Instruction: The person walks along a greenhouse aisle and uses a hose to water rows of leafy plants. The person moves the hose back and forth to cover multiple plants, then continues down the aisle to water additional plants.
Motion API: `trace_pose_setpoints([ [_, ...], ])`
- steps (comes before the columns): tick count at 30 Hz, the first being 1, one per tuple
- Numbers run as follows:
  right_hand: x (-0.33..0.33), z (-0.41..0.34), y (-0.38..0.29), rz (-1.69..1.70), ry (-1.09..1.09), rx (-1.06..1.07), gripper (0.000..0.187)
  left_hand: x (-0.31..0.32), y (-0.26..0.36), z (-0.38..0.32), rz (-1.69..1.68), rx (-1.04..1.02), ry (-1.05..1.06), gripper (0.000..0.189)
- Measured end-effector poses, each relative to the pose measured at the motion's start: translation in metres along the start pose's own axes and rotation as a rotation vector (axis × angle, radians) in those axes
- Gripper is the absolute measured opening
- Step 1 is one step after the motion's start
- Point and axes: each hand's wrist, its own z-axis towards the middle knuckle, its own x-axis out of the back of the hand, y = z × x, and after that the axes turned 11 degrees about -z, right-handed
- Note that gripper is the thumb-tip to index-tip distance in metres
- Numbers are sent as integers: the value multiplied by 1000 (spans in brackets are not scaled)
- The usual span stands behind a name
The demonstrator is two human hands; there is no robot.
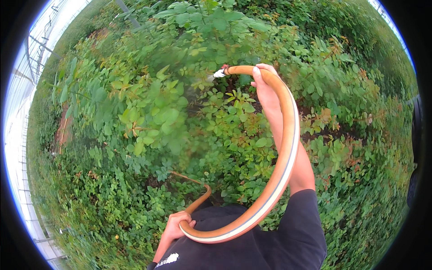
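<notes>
A thick orange hose [285,145] with a white stripe bends in a wide loop in front of my body. My right hand [265,81], arm stretched forward, grips it just behind its outlet end. There a white nozzle [219,73] with a red fitting [225,67] points left, and a fine spray [210,78] leaves its tip towards the leaves. Close to my waist, my left hand [177,224] is closed around a lower part of the hose. Beyond that hand the hose runs forward and vanishes among the plants.
Dense leafy bushes [243,125], rose-like, surround me on all sides. A grey post [128,13] stands at the upper left. Along the left rim runs a greenhouse wall [20,135] with a metal frame. Bare brown soil [64,130] shows between plants at left.
</notes>
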Motion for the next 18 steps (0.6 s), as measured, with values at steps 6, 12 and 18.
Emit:
trace_pose_setpoints([
  [6, 5, 4, 24, -101, -10, 48, 24, -1, -1, 2, -3, 46, 10, 23],
  [12, 44, 4, 38, -272, 72, -13, 32, -2, -9, 13, -8, 1, -51, 24],
  [18, 33, -4, 24, -293, 57, -39, 32, 7, -11, 18, -36, -13, -83, 23],
])
